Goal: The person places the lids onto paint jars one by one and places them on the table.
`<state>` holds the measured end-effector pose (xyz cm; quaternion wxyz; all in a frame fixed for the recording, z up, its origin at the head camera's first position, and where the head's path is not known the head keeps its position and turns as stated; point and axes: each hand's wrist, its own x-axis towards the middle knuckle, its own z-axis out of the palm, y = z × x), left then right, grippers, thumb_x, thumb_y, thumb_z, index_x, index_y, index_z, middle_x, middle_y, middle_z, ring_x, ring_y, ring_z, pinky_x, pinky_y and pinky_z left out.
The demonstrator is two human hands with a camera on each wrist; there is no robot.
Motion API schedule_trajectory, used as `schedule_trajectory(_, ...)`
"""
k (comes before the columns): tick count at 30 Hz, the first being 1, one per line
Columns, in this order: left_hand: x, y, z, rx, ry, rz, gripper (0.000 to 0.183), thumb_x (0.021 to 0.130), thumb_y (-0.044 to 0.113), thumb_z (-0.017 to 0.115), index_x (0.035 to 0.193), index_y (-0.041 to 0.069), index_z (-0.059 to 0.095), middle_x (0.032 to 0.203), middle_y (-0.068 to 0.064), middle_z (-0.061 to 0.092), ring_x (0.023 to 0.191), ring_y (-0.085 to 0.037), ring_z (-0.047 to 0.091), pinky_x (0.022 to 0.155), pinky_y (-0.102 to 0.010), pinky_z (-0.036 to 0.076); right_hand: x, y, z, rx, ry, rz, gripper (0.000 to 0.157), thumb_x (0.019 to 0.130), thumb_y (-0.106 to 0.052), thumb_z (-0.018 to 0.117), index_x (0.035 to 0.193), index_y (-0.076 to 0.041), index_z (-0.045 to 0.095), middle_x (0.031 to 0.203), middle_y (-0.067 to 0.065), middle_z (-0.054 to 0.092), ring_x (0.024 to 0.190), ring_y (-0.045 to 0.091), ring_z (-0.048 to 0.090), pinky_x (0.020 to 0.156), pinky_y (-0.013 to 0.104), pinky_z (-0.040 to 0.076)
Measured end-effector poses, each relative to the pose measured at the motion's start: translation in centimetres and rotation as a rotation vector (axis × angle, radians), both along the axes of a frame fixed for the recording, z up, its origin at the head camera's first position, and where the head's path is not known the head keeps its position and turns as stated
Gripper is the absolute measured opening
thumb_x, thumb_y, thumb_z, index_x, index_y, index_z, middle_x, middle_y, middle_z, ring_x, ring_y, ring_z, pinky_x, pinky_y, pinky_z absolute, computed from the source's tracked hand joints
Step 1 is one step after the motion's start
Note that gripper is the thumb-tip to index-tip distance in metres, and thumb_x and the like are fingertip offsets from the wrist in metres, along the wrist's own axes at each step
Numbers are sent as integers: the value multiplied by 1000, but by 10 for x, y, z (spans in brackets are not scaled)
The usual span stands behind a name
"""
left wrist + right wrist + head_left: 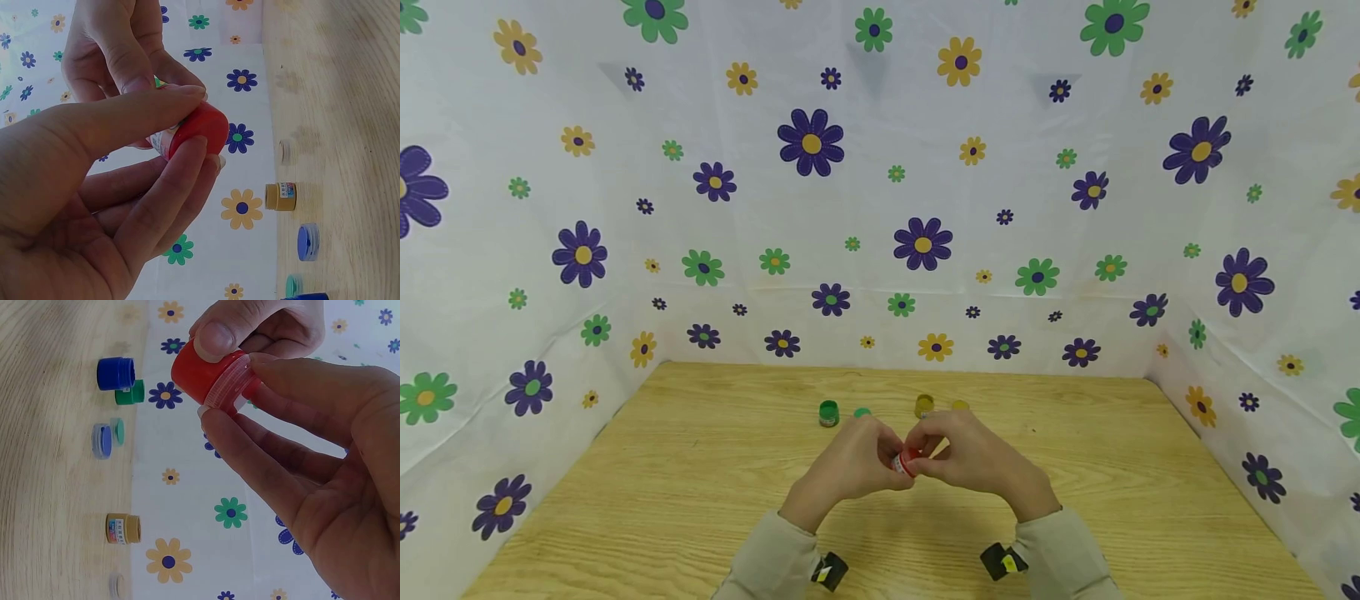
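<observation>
A small red paint jar [197, 372] is held up between both hands, above the table. My left hand [857, 458] grips the red body; in the left wrist view its thumb and fingers lie around the jar [209, 128]. The right hand [973, 454] pinches the jar's clear ridged lid [228, 381] between thumb and fingers. The lid sits on the jar's mouth; how tight it is cannot be seen.
On the wooden table [700, 467] stand an open green jar [828, 413], a yellow jar [924, 406] and a blue jar [115, 374]. Near them lie a green lid [119, 432], a blue lid [102, 441] and a yellow lid [960, 405]. Flowered cloth walls [865, 208] surround the table.
</observation>
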<state>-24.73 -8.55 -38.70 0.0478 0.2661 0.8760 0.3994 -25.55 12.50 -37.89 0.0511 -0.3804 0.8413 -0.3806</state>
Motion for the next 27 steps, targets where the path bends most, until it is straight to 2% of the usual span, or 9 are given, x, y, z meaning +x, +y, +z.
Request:
schedule_trajectory(11, 0, -2, 1, -8, 12, 11, 17, 79, 11, 88, 93, 4, 80, 85, -3, 78, 72, -8, 69, 66, -23, 58, 1, 1, 1, -29, 2, 17, 20, 90, -5, 78, 110, -7, 72, 107, 6, 73, 101, 21, 71, 82, 25, 62)
schedule_trajectory(17, 1, -1, 2, -2, 12, 5, 19, 79, 10, 88, 95, 4, 80, 85, -4, 79, 72, -7, 70, 65, -22, 58, 1, 2, 0, -38, -11, 31, 22, 89, -1, 78, 109, -7, 71, 107, 6, 72, 103, 22, 70, 87, 30, 62)
schedule_trajectory(27, 1, -1, 0, 11, 4, -9, 16, 77, 9, 88, 91, 5, 80, 81, -4, 78, 69, -8, 69, 63, -22, 57, 1, 3, -1, -51, -13, 57, 20, 89, 0, 77, 108, -6, 74, 106, 8, 73, 102, 22, 72, 84, 25, 62)
